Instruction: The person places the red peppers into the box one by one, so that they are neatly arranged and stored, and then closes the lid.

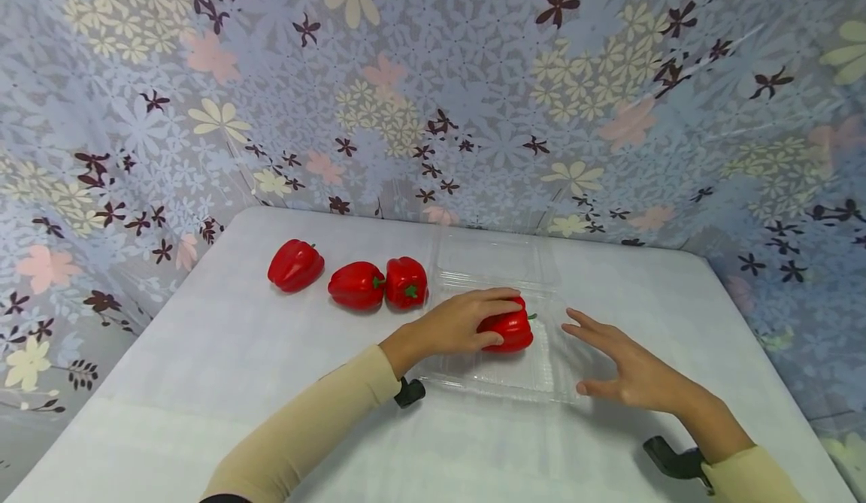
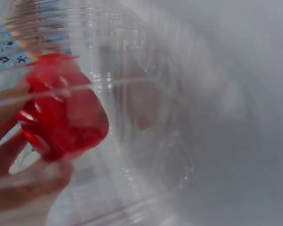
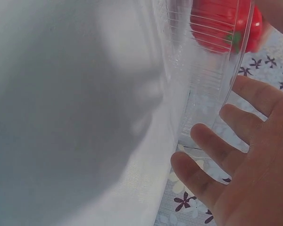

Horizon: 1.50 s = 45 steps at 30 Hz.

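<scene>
A red bell pepper (image 1: 512, 330) with a green stem is in my left hand (image 1: 467, 321), over the base of a clear plastic clamshell container (image 1: 473, 371). The left fingers and thumb curl round the pepper, as the left wrist view also shows through the clear wall. Whether the pepper touches the container's bottom cannot be told. My right hand (image 1: 625, 368) is just right of the container, fingers spread and holding nothing. In the right wrist view its fingertips (image 3: 181, 162) are near the ribbed side wall (image 3: 212, 70).
Three more red peppers lie left of the container: one at the far left (image 1: 295, 265), two side by side (image 1: 356, 286) nearer to it. The container's lid (image 1: 494, 256) lies folded back toward the patterned curtain (image 1: 433, 97). A white cloth covers the table (image 1: 271, 360).
</scene>
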Each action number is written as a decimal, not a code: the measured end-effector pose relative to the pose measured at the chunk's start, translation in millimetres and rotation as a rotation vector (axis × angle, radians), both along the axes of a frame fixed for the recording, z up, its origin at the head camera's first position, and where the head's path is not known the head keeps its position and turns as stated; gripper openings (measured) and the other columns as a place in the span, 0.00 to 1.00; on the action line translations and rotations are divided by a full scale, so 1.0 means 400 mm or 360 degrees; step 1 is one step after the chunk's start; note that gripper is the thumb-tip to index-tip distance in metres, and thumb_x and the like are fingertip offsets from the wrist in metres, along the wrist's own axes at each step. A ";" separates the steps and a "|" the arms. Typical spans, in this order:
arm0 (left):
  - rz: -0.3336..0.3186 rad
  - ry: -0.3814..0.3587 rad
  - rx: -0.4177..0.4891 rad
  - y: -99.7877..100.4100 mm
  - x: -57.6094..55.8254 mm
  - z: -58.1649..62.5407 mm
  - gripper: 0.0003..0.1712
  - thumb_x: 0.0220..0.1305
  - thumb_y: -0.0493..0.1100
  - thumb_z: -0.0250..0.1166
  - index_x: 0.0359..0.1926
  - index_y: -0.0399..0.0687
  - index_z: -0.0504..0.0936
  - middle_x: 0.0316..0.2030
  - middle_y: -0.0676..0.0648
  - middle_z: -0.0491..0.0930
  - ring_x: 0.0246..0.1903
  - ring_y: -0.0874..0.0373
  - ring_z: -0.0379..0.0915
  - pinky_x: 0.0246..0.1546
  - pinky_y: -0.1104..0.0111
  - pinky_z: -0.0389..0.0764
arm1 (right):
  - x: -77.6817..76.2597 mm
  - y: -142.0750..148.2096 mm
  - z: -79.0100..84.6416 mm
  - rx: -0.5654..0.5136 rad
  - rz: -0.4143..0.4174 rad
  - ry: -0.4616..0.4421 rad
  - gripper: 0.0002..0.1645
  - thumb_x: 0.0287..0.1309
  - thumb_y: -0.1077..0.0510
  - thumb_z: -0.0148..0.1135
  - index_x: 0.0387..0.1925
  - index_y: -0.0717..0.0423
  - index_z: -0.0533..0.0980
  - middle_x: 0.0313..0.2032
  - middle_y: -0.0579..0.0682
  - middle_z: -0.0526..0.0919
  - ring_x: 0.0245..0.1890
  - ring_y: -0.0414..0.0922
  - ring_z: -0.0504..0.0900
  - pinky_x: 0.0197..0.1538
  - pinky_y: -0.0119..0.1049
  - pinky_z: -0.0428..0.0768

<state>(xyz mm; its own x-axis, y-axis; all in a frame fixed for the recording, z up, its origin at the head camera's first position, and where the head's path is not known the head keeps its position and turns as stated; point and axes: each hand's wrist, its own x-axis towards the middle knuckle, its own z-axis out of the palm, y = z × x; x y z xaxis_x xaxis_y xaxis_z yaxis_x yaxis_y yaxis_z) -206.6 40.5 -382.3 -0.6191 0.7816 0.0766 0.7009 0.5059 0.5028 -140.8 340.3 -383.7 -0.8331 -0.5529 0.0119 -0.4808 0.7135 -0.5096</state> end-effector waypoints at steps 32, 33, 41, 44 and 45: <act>-0.0014 0.0175 0.0006 0.076 -0.010 -0.048 0.32 0.67 0.46 0.65 0.70 0.53 0.70 0.74 0.52 0.63 0.72 0.57 0.62 0.69 0.69 0.70 | -0.005 -0.006 -0.010 -0.0043 -0.0016 -0.0018 0.47 0.51 0.50 0.73 0.71 0.57 0.65 0.74 0.65 0.59 0.68 0.69 0.63 0.57 0.79 0.64; -0.0013 0.0180 0.0010 0.076 -0.009 -0.049 0.31 0.67 0.46 0.64 0.70 0.53 0.70 0.74 0.52 0.63 0.72 0.57 0.62 0.69 0.69 0.70 | -0.005 -0.006 -0.011 -0.0046 -0.0012 -0.0017 0.47 0.51 0.50 0.73 0.71 0.57 0.65 0.74 0.64 0.58 0.68 0.69 0.63 0.57 0.79 0.64; 0.0012 0.0194 0.0012 0.080 -0.004 -0.052 0.32 0.67 0.47 0.64 0.71 0.53 0.69 0.74 0.52 0.62 0.73 0.57 0.60 0.70 0.68 0.69 | -0.005 -0.007 -0.012 -0.0043 -0.0019 -0.0040 0.48 0.51 0.49 0.73 0.71 0.55 0.65 0.75 0.64 0.58 0.69 0.70 0.61 0.57 0.79 0.63; 0.0013 0.0225 -0.0005 0.079 0.002 -0.053 0.33 0.67 0.47 0.64 0.71 0.54 0.68 0.75 0.52 0.62 0.74 0.56 0.59 0.71 0.67 0.68 | -0.001 -0.009 -0.011 -0.0047 -0.0026 -0.0051 0.48 0.51 0.49 0.73 0.71 0.55 0.65 0.75 0.63 0.57 0.69 0.69 0.61 0.57 0.78 0.63; 0.0012 0.0237 -0.0007 0.079 0.004 -0.054 0.33 0.67 0.48 0.65 0.71 0.55 0.68 0.75 0.52 0.62 0.74 0.56 0.59 0.71 0.67 0.67 | 0.001 -0.009 -0.012 -0.0052 -0.0025 -0.0051 0.47 0.52 0.50 0.73 0.71 0.55 0.65 0.75 0.63 0.57 0.69 0.69 0.61 0.57 0.78 0.63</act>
<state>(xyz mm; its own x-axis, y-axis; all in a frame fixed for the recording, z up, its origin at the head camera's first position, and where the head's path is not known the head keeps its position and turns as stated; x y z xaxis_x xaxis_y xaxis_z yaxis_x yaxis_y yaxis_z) -205.0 72.0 -403.8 -0.6070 0.7774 0.1649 0.7638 0.5134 0.3913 -140.5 336.9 -388.4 -0.8420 -0.5395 0.0029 -0.4526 0.7035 -0.5479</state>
